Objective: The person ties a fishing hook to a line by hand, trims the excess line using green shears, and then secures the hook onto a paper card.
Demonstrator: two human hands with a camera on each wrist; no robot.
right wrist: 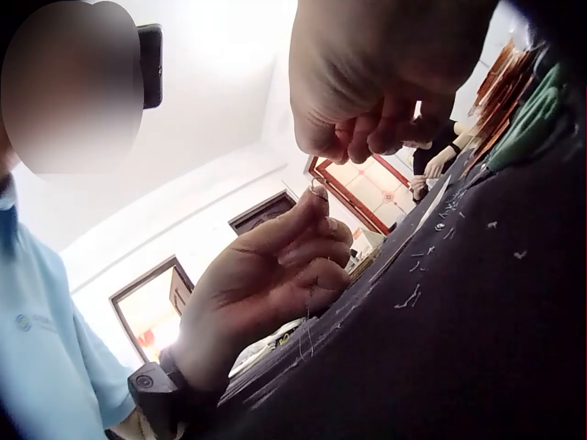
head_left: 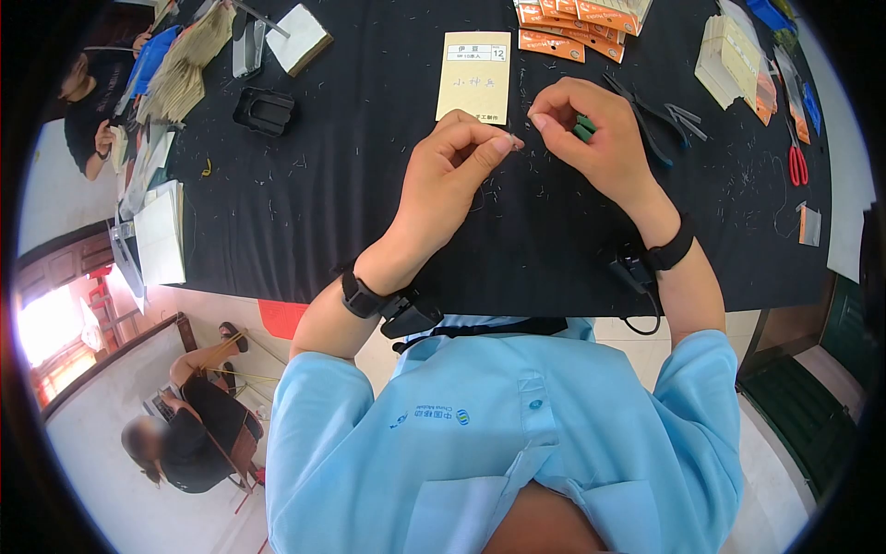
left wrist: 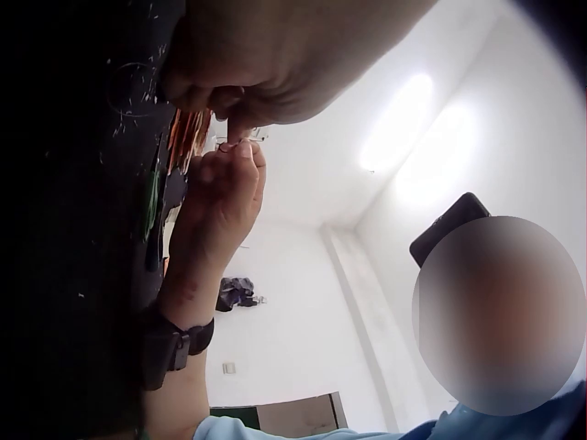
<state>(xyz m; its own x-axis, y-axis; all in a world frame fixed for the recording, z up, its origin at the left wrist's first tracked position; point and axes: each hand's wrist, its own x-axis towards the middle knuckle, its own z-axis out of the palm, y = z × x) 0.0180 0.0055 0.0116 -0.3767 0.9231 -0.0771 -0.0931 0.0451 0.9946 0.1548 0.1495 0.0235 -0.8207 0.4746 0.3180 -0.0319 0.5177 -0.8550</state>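
Between thumb and forefinger my left hand pinches a small fish hook. Its thin curved wire shows at the thumb tip in the right wrist view, and a fine pale line hangs below that hand. My right hand is close on the right, fingers curled, thumb and forefinger tips together; I cannot tell whether line lies between them. Green handles show behind the right fingers in the head view. A yellow paper packet with printed and handwritten characters lies just beyond both hands.
Black-handled pliers and small metal pieces lie right of my hands. Orange hook packets are stacked behind; red-handled scissors lie far right. A black tray sits left. Line scraps dot the black cloth. Other people are at left.
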